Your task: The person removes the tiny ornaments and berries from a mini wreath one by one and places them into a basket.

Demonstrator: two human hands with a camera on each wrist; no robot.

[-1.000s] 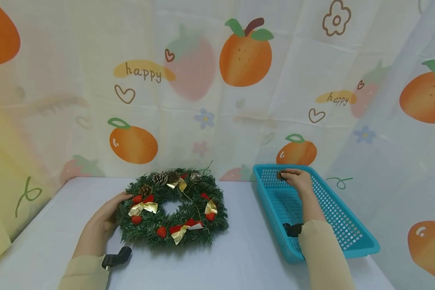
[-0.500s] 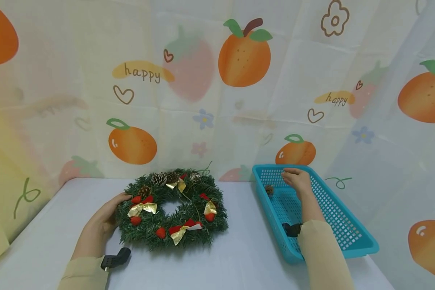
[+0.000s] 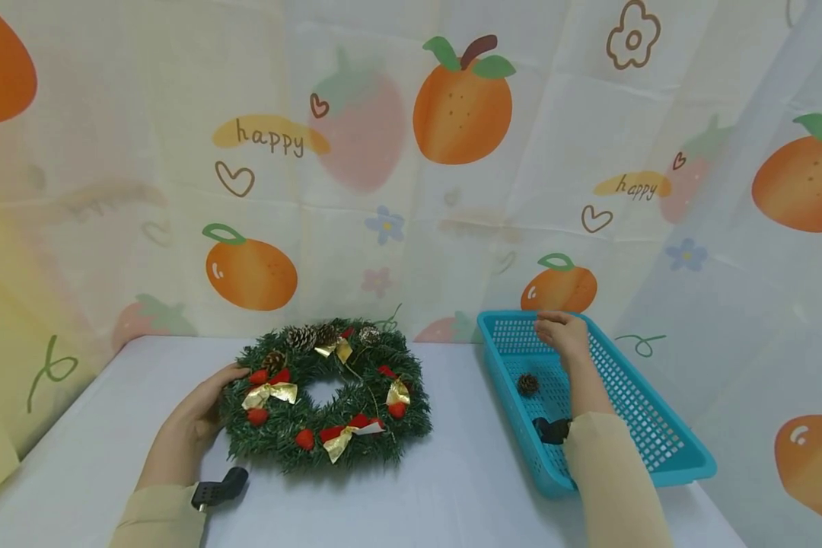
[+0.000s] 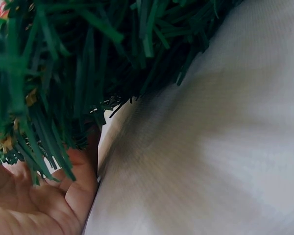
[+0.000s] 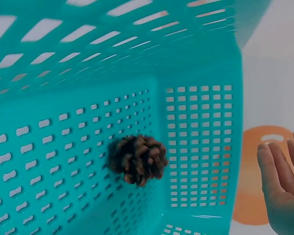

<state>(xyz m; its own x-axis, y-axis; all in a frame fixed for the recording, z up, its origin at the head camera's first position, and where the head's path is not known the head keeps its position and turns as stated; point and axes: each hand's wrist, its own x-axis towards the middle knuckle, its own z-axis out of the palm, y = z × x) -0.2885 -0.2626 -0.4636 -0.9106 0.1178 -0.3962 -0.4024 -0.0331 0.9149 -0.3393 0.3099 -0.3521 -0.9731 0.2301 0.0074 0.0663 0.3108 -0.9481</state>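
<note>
A green Christmas wreath (image 3: 246, 438) with gold bows, red strawberries and pinecones lies on the table at left. My left hand (image 3: 202, 403) holds its left edge; in the left wrist view the palm (image 4: 34, 205) is under the green needles, which hide the fingertips. One brown pinecone (image 3: 527, 384) rests on the floor of the blue plastic basket (image 3: 664, 426), and the right wrist view shows this pinecone (image 5: 138, 159) near one end. Over the basket's far end is my right hand (image 3: 565, 335), holding nothing, its fingers (image 5: 281, 169) loosely extended and apart from the pinecone.
A white cloth covers the table (image 3: 452, 487). Behind stands a fabric backdrop (image 3: 383, 190) printed with oranges and strawberries. The basket's raised walls surround the pinecone. A small black device (image 3: 222, 487) sits at the left wrist.
My right hand has let go of the pinecone, which fell into the basket and rolled from the left wall toward the middle. The left hand and wreath stay in place.
</note>
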